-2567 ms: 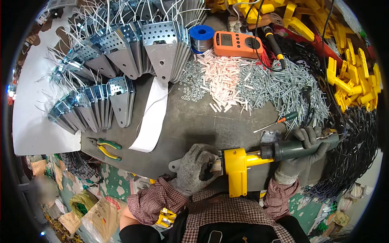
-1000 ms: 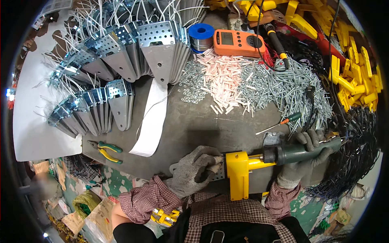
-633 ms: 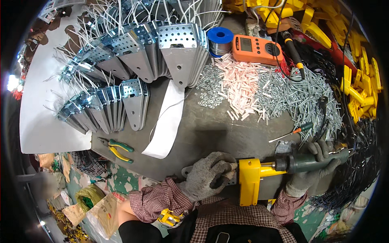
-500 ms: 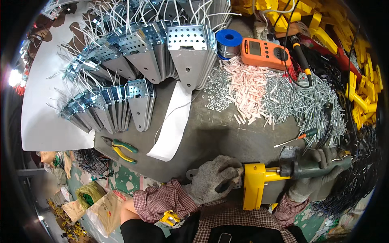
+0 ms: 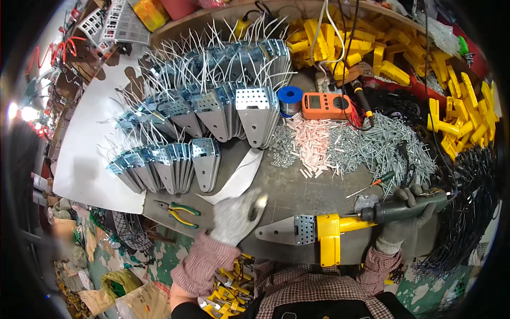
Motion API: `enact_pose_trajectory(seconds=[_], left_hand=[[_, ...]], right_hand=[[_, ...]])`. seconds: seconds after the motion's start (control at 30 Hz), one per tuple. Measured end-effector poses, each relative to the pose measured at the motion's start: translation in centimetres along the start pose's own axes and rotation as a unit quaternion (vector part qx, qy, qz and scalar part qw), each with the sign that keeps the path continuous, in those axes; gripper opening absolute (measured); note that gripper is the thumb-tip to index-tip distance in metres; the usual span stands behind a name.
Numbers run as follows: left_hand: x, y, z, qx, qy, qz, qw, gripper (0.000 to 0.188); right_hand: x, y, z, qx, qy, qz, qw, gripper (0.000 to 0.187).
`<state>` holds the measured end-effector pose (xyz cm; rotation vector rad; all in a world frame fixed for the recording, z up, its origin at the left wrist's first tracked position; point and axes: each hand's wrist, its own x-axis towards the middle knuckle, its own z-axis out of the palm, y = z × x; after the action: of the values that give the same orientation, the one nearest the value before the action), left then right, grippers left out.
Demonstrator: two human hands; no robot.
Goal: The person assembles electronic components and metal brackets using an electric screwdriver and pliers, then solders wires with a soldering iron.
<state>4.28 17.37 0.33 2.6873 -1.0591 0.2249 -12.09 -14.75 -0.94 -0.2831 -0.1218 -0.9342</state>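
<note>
My right hand (image 5: 406, 226), in a grey glove, wraps round a dark cylindrical electric screwdriver (image 5: 401, 208) lying level. Its collar end meets the yellow plastic handle (image 5: 329, 242). Joined to that handle is a grey tapered metal plate (image 5: 281, 231) with a perforated bracket (image 5: 305, 229), near the table's front edge. My left hand (image 5: 236, 215), gloved too, is left of the plate and apart from it. Motion smears its fingers; a pale spot shows at the tips, too blurred to name. Beside it lie pliers (image 5: 183, 211) with green and yellow grips and a white paper strip (image 5: 236, 181).
Rows of similar metal plates (image 5: 206, 165) with white wires stand at the back left. Behind the screwdriver are heaped screws (image 5: 393, 143), pink tubes (image 5: 311, 141), nuts (image 5: 281, 149), a solder spool (image 5: 290, 101), an orange multimeter (image 5: 325, 106) and a small screwdriver (image 5: 372, 184). Yellow handles (image 5: 462, 117) pile at right.
My left hand has left the metal plate and moved left, uncovering it. My right hand still grips the electric screwdriver. The view has shifted, showing more of the table's far side.
</note>
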Motion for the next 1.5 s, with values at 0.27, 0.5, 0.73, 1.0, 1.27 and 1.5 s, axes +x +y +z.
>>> enact_pose_trajectory(seconds=[0.27, 0.5, 0.73, 1.0, 1.27, 1.5], left_hand=[[8.5, -1.4, 2.4, 0.067, -0.115, 0.07, 0.989, 0.019], [10.6, -0.1, 4.0, 0.107, -0.147, -0.017, 0.983, 0.02], [10.6, -0.1, 3.5, 0.077, -0.17, 0.037, 0.982, 0.016], [9.1, -0.2, 2.9, 0.152, -0.16, 0.152, 0.963, 0.029], [7.5, 0.7, 2.5, 0.073, -0.117, 0.054, 0.989, 0.027], [10.1, 1.4, 2.6, 0.077, -0.18, 0.03, 0.98, 0.019]], right_hand=[[-1.1, -0.6, -1.4, 0.027, -0.034, 0.043, 0.998, 0.037], [-1.3, -0.6, -0.7, 0.027, -0.015, 0.032, 0.999, 0.039], [-1.4, -1.3, -1.6, 0.027, -0.042, 0.039, 0.998, 0.039], [-1.9, 0.4, -1.4, 0.025, -0.013, 0.052, 0.998, 0.039], [-2.0, 0.5, -1.3, 0.04, -0.007, 0.055, 0.998, 0.039], [-1.9, 0.7, -1.0, 0.038, 0.002, 0.054, 0.998, 0.041]])
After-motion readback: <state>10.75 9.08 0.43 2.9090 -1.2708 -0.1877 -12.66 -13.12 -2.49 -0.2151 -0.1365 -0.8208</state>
